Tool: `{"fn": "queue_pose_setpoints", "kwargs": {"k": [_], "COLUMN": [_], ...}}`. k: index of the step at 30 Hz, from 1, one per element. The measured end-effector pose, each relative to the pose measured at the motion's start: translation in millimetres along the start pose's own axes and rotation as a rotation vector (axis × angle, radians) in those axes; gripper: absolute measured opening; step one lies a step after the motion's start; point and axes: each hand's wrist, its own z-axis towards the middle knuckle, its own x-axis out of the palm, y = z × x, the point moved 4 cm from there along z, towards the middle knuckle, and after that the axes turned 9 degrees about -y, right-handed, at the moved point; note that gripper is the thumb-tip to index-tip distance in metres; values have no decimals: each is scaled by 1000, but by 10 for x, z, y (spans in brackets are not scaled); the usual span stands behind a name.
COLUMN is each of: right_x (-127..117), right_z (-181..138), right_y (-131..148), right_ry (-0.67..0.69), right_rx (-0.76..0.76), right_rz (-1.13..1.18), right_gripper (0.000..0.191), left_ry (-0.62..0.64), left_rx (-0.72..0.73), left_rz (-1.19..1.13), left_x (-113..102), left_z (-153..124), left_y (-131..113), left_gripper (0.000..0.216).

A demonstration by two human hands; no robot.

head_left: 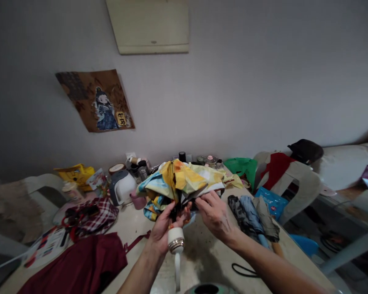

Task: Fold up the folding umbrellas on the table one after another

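Note:
A folding umbrella [184,175] with a yellow, orange and light-blue patterned canopy is partly collapsed in front of me. Its white handle [175,237] points toward me, with a pale wrist strap hanging down. My left hand [164,228] wraps round the shaft just above the handle. At the right edge of the canopy, my right hand [213,210] pinches the fabric with its fingers bent. Dark ribs and the shaft show only in part under the folds.
Several folded umbrellas [253,220] lie at the right of the table [141,253]. Maroon fabric [79,265] covers the front left, near a checked cloth [101,216]. An electric kettle [122,188], a pink cup [138,200] and jars stand behind. Chairs flank both sides.

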Motion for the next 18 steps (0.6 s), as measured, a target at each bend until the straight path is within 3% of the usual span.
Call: {"fn": "queue_pose_setpoints", "kwargs": {"k": [9, 12, 18], "right_x": [-53, -78, -35], "right_z": [-50, -47, -153], "right_y": [137, 288, 646], "right_ry": [-6, 14, 85], "right_rx": [-115, -197, -312], "right_rz": [2, -68, -119], "right_gripper": [24, 26, 26], "left_ry": [21, -36, -205], "left_rx": [83, 101, 67], "left_rz": [183, 179, 233], "left_x": [-18, -61, -162], "left_z": [-29, 5, 9], "left_y": [27, 73, 114], "left_gripper": [26, 17, 22]}}
